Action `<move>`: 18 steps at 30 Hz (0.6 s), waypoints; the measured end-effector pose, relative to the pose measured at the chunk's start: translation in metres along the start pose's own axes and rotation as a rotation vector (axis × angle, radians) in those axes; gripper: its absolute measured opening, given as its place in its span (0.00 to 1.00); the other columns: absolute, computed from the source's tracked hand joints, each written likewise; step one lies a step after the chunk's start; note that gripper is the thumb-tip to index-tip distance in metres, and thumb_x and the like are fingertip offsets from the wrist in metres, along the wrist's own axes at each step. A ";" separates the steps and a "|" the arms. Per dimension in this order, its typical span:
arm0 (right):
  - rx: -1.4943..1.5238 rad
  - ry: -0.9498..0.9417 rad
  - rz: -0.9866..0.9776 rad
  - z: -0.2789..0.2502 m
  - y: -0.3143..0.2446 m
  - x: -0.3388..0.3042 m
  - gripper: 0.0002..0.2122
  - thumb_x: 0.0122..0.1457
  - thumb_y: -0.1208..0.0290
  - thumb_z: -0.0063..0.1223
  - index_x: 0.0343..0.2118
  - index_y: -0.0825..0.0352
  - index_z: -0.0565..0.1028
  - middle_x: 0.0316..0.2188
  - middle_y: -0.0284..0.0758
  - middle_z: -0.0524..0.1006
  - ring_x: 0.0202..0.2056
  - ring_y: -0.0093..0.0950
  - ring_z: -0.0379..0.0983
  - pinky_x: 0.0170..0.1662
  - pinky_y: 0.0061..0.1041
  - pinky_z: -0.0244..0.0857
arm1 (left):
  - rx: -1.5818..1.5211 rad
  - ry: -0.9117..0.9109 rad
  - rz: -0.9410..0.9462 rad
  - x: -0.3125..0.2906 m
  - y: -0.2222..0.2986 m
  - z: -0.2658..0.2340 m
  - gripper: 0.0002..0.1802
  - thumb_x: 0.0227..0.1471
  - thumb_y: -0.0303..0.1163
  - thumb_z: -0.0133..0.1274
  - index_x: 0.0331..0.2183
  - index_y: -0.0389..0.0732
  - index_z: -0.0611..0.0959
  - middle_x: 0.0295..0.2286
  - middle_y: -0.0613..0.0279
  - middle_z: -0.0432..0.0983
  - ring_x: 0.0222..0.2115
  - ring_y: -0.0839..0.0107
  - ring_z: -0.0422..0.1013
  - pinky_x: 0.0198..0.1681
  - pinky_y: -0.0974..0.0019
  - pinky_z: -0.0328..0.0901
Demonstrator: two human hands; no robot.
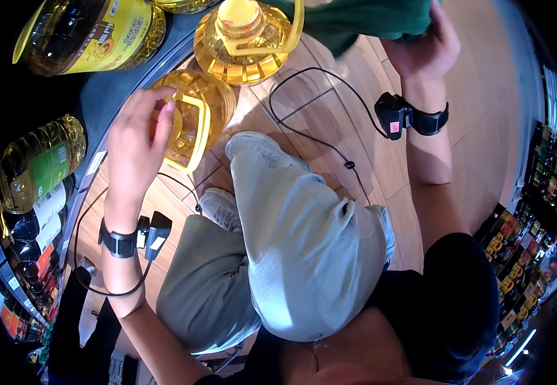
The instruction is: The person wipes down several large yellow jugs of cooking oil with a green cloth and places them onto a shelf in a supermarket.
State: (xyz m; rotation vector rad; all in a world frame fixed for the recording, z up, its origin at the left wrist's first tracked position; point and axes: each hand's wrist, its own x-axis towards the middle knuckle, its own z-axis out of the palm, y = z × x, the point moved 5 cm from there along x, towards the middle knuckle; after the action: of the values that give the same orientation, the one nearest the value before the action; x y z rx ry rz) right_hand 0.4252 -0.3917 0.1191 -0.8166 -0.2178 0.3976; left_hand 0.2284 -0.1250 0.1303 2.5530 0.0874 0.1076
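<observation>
My left hand (138,131) is closed at the top of a clear jug of golden cooking oil (217,96), its thumb and fingers by the cap and next to the yellow handle. The jug stands on the wood-look floor at the shelf's edge. Just beyond it is a second oil jug (243,64) with a yellow cap and handle. At the upper right, my right hand (429,51) grips a dark green cloth (371,19), slightly blurred and partly cut off by the frame. The cloth hides some of the right fingers.
A dark shelf (108,96) curves along the left. On it are a large yellow-labelled oil bottle (114,38) and a green-labelled one (47,163). Thin black cables (317,141) hang from both wrist devices. Stocked shelves (519,256) line the far right.
</observation>
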 end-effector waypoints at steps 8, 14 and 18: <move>-0.487 -0.561 0.204 0.115 0.052 0.018 0.22 0.59 0.61 0.45 0.53 0.68 0.62 0.40 0.37 0.70 0.39 0.26 0.67 0.43 0.27 0.63 | -0.036 0.101 0.056 -0.001 -0.007 0.005 0.06 0.49 0.22 0.44 0.28 0.36 0.78 0.20 0.56 0.69 0.22 0.61 0.65 0.27 0.65 0.61; -1.403 -0.693 -0.419 0.128 0.082 0.013 0.20 0.49 0.64 0.56 0.42 0.67 0.65 0.39 0.44 0.68 0.42 0.42 0.64 0.43 0.34 0.61 | -0.898 0.036 -0.274 -0.007 -0.039 0.018 0.10 0.57 0.25 0.41 0.39 0.38 0.75 0.21 0.71 0.67 0.26 0.82 0.65 0.30 0.78 0.60; -1.510 -0.568 -0.414 0.130 0.092 0.012 0.20 0.48 0.65 0.57 0.42 0.67 0.66 0.38 0.43 0.69 0.42 0.43 0.65 0.43 0.34 0.62 | -0.938 0.051 -0.257 -0.022 -0.047 0.016 0.09 0.57 0.27 0.44 0.40 0.37 0.74 0.25 0.68 0.70 0.31 0.80 0.67 0.37 0.76 0.61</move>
State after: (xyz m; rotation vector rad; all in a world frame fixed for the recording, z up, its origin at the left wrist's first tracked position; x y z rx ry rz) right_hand 0.3682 -0.2438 0.1374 -2.0666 -1.2894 -0.0169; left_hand 0.2060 -0.0966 0.0901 1.5881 0.3043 0.0858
